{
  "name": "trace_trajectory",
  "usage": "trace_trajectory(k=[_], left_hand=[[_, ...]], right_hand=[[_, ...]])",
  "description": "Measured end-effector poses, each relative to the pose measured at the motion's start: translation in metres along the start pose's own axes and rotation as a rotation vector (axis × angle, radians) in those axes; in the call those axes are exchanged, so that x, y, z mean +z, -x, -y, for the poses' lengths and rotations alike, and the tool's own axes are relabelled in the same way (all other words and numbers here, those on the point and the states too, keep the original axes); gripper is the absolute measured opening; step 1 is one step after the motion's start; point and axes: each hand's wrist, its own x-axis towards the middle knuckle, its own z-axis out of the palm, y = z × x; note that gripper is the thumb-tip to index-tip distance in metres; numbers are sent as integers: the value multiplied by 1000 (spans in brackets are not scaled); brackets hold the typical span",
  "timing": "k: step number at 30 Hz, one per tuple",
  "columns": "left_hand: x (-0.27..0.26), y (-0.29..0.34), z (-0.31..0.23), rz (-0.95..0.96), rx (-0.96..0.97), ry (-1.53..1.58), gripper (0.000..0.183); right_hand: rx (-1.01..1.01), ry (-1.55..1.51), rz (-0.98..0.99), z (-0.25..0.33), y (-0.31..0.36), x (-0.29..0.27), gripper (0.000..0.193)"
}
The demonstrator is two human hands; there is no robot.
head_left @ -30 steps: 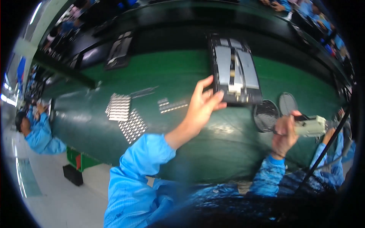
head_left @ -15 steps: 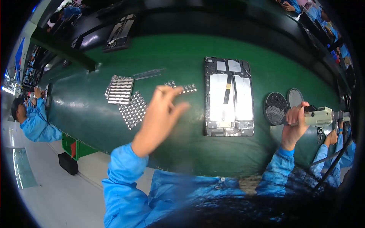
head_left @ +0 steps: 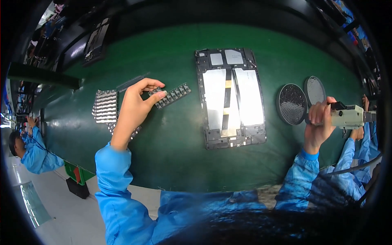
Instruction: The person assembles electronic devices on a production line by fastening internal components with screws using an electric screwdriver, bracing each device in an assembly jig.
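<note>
My left hand (head_left: 136, 104) pinches one end of a dark strip of small square metal-and-black parts (head_left: 176, 95) between thumb and fingers; the strip points up to the right. To its right lies an opened tablet (head_left: 252, 96) with silver batteries, a black frame and a dark ribbon cable down the middle. Over at the right, my right hand (head_left: 319, 120) is closed around a cream electric screwdriver (head_left: 347, 117), held sideways beyond the tablet's right edge. Beside that hand are a round dish of small dark pieces (head_left: 292, 107) and a second round grey dish (head_left: 315, 90).
A stack of sheets with rows of small parts (head_left: 106, 107) lies left of my left hand, with thin dark strips (head_left: 132, 81) above it. Another opened device (head_left: 97, 41) rests at the far left. A co-worker (head_left: 34, 143) sits at the left; other sleeves (head_left: 347, 169) show at the right.
My left hand has moved left and closed on the strip, which lay on the table before. My right hand still grips the screwdriver. The view has shifted, so the tablet appears farther left.
</note>
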Motion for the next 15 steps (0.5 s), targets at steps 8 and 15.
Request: trace_trajectory(k=[8,15], left_hand=[[4,-6,-7,-112,167,-172,22],[7,-8,-7,-90,37,-191,18]], right_hand=[[35,60,12,-6,2,7,29],[51,73,-5,-10,6,-4,30]])
